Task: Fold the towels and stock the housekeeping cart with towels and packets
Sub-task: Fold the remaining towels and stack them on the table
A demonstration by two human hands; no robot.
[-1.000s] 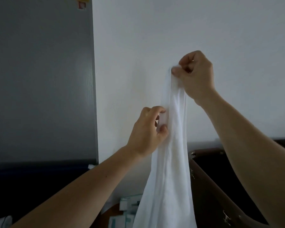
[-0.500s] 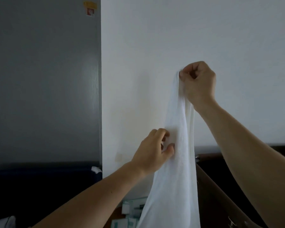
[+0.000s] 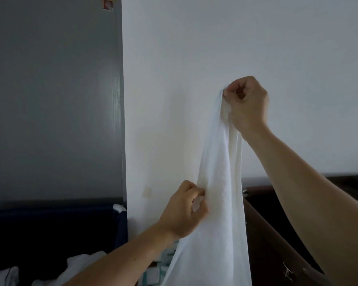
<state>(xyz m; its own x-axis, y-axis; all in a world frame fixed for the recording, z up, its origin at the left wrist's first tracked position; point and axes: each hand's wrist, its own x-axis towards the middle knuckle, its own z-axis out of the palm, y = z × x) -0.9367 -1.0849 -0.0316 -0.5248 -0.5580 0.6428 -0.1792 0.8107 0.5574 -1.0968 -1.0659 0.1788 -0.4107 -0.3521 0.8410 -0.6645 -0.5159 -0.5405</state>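
A white towel (image 3: 217, 203) hangs long and bunched in front of the white wall. My right hand (image 3: 247, 104) grips its top end, held up high at the right. Lower down, my left hand (image 3: 185, 211) pinches the towel's left edge between thumb and fingers. The towel's lower end runs out of the frame at the bottom. Behind my left forearm, small white and teal packets (image 3: 163, 263) show in part at the bottom centre.
A dark brown cart or bin (image 3: 277, 234) with metal fittings stands at the lower right. More white linen (image 3: 81, 269) lies at the lower left in front of a dark blue container (image 3: 50, 223). A grey panel (image 3: 50, 100) fills the left.
My left hand has slid down the towel's left edge, away from my right hand. The view has tilted down, showing more linen at the lower left.
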